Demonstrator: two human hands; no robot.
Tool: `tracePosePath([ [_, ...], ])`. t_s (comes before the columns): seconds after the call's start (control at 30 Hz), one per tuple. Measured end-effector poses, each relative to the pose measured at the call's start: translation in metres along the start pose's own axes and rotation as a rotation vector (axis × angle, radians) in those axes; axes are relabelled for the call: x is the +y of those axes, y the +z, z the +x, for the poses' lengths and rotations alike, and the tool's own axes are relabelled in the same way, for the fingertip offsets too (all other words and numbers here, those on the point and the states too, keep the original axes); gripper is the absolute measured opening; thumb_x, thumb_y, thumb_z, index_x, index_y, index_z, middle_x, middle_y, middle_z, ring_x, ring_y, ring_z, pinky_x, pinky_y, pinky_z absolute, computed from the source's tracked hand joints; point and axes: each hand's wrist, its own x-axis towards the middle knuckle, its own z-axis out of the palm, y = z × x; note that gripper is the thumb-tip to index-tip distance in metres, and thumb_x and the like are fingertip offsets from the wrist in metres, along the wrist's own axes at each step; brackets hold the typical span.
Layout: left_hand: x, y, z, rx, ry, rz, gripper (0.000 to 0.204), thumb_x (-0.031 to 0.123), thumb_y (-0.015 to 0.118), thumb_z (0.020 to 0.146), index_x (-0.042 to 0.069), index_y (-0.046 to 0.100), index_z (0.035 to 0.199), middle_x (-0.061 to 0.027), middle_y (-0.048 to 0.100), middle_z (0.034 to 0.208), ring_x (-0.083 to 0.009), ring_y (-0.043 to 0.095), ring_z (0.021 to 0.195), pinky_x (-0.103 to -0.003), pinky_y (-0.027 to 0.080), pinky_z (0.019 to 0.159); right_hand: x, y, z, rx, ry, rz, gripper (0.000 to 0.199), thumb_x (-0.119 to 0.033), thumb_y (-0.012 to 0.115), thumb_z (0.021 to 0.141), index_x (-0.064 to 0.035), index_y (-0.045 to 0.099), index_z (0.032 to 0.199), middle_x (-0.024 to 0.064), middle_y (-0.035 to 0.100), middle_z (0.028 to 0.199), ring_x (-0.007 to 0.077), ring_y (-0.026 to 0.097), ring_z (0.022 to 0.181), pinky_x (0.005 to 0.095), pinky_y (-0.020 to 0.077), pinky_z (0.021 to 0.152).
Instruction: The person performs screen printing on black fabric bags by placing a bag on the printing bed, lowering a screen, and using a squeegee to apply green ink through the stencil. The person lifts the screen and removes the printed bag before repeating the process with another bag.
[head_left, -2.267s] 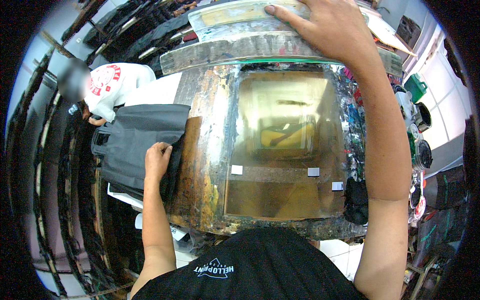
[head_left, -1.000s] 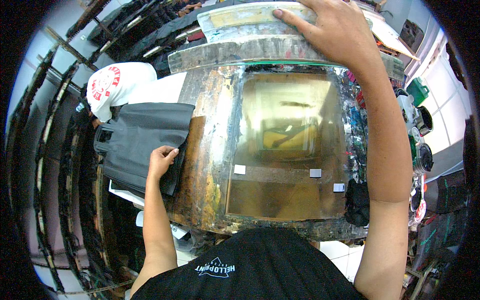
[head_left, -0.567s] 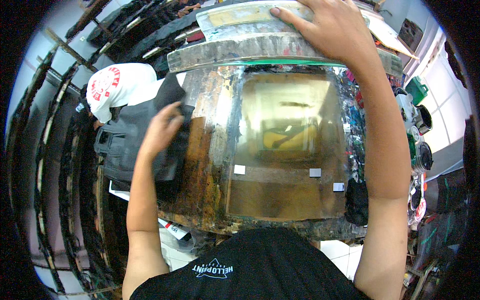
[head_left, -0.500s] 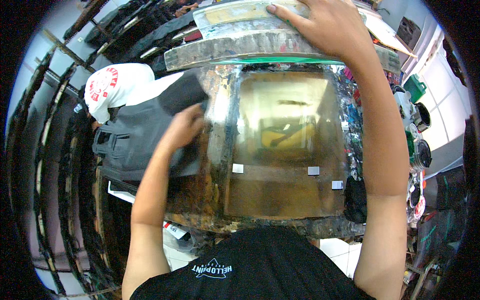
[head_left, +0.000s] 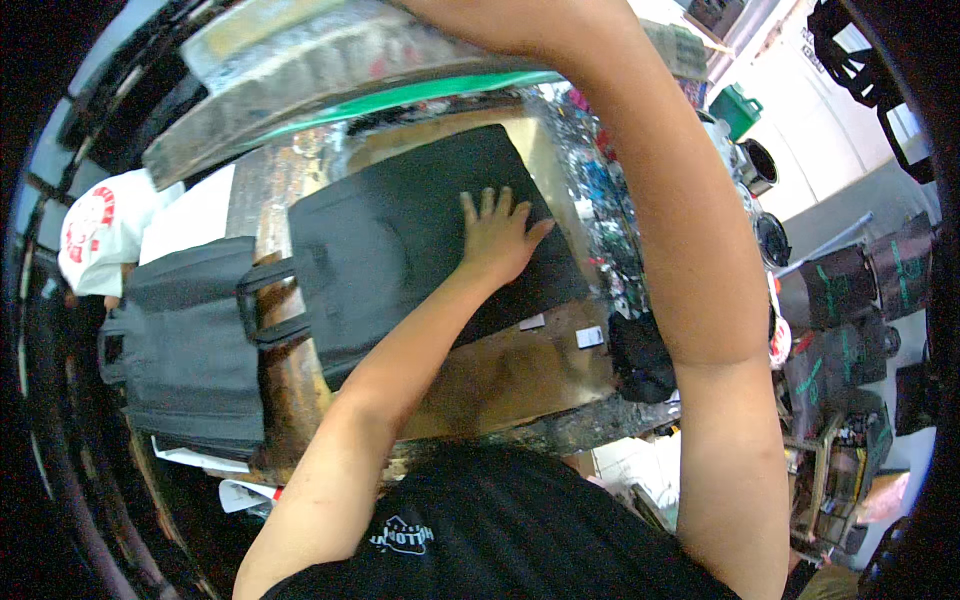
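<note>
A black tote bag (head_left: pixel 400 245) lies across the brown printing board (head_left: pixel 500 385), its loop handles pointing left. My left hand (head_left: pixel 500 235) rests on the bag's right part, palm down, fingers spread. At the top edge, my right hand (head_left: pixel 490 18) is at the raised wooden-framed screen (head_left: pixel 330 70), with green along its lower edge. The right hand's fingers are cut off by the picture's edge. More black tote bags (head_left: pixel 190 345) lie to the left of the board. Small white tabs (head_left: pixel 590 337) sit on the board beside the bag's near edge.
A person in a white cap (head_left: pixel 95 230) is at the far left beside the bags. A paint-spattered strip (head_left: pixel 610 220) runs along the board's right side. A dark cloth (head_left: pixel 642 355), containers and a green jug (head_left: pixel 735 110) stand right. Printed black bags (head_left: pixel 840 290) lie beyond.
My left hand has brought a black tote bag from the left pile onto the board and now lies flat on it. The view has shifted; my right hand stays up at the screen.
</note>
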Motion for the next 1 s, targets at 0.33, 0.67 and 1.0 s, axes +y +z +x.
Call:
tracePosePath([
  [0.33, -0.010, -0.020, -0.110, -0.068, -0.023, 0.039, 0.088, 0.075, 0.049, 0.095, 0.021, 0.037, 0.164, -0.0233, 0.016, 0.173, -0.0548, 0.009, 0.157, -0.083, 0.000, 0.114, 0.014, 0.014, -0.002, 0.292, -0.016, -0.042, 0.063, -0.060, 0.042, 0.106, -0.0058, 0.073, 0.093, 0.0081, 0.065, 0.080, 0.0139, 0.057, 0.070, 0.0300, 0.0524, 0.059],
  [0.67, 0.009, -0.010, -0.101, -0.036, -0.032, 0.039, 0.089, 0.079, 0.044, 0.095, 0.023, 0.038, 0.164, -0.0207, 0.017, 0.174, -0.0518, 0.010, 0.158, -0.081, -0.001, 0.116, -0.011, -0.002, -0.007, 0.005, 0.187, -0.074, 0.068, -0.064, 0.039, 0.106, -0.0040, 0.072, 0.102, 0.0091, 0.068, 0.089, 0.0189, 0.061, 0.080, 0.0358, 0.0545, 0.075],
  [1.0, -0.007, -0.012, -0.111, 0.002, 0.028, 0.005, 0.085, 0.074, 0.043, 0.097, 0.020, 0.040, 0.162, -0.0230, 0.023, 0.171, -0.0499, 0.013, 0.158, -0.078, -0.002, 0.118, -0.025, 0.012, -0.008, 0.109, 0.112, -0.085, 0.073, -0.067, 0.036, 0.106, -0.0032, 0.068, 0.121, 0.0146, 0.071, 0.128, 0.0258, 0.065, 0.118, 0.0446, 0.0504, 0.102],
])
